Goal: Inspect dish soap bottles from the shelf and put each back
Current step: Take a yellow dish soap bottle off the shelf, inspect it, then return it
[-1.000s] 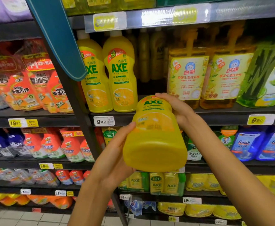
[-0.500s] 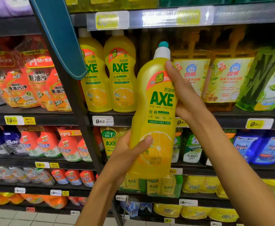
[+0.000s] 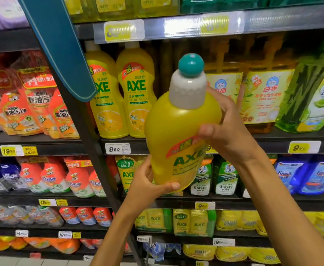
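Note:
I hold a yellow AXE dish soap bottle (image 3: 178, 135) in front of the shelf, its white neck and teal cap tipped toward me. My left hand (image 3: 147, 186) grips its base from below, thumb across the bottom edge. My right hand (image 3: 226, 129) grips the upper body from the right, thumb on the front label. Two more yellow AXE bottles (image 3: 136, 91) stand upright on the shelf (image 3: 122, 141) just behind and to the left.
Amber soap bottles with cat labels (image 3: 264, 96) and a green refill pouch (image 3: 308, 96) fill the shelf to the right. Orange pouches (image 3: 32, 106) sit at left. A dark upright post (image 3: 92, 150) divides the bays. Lower shelves hold more bottles and pouches.
The bottle has swung from bottom-toward-me, through upright, to cap tilted toward me. My right hand slid down onto its upper body; my left hand stays under the base.

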`<state>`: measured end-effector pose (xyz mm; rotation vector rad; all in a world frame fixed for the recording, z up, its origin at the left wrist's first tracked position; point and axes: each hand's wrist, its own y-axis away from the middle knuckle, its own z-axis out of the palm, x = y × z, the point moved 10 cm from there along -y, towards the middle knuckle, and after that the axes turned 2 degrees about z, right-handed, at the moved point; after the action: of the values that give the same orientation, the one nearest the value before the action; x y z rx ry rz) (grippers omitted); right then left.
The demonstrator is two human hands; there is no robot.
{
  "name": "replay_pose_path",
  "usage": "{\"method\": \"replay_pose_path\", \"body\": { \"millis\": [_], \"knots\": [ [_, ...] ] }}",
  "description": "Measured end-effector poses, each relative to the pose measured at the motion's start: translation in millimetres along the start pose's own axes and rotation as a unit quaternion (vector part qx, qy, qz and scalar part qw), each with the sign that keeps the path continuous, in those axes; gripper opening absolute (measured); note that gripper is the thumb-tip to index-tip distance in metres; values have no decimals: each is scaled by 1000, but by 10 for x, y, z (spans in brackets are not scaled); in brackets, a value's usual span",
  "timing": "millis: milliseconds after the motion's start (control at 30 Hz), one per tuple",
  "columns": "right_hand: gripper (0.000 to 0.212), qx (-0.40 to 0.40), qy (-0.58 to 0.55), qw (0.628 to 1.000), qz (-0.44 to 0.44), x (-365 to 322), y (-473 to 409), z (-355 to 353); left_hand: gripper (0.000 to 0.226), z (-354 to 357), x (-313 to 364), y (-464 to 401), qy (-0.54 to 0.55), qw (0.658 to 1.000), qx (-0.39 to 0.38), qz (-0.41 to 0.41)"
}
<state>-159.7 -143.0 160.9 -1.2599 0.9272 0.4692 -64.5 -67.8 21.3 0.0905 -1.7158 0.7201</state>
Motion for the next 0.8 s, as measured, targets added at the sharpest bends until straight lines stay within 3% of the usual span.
{"method": "replay_pose_path", "body": {
  "millis": [133,233,333,433,533,600,700,800],
  "knots": [
    [71,41,-54,998,14,57,-76,-131,58,-2,76,14,64,998,16,7],
    [86,43,-194,978,72,257,-111,-157,68,22,-1,39,114,993,16,-32],
    [83,52,-275,956,86,386,-116,-161,67,123,-88,76,141,988,-4,-67],
    [91,79,-263,956,103,415,-111,-133,71,216,-218,125,162,978,-7,-129],
    [61,91,-177,975,97,343,-77,-85,65,224,-360,119,140,976,2,-167],
    [63,126,-146,976,99,314,-54,-96,59,193,-419,80,148,972,28,-180],
    [61,136,-128,978,98,272,-79,-94,54,187,-394,1,251,951,47,-176],
    [60,140,-82,981,111,296,-115,-110,51,303,-330,-11,324,926,11,-191]
  ]
}}
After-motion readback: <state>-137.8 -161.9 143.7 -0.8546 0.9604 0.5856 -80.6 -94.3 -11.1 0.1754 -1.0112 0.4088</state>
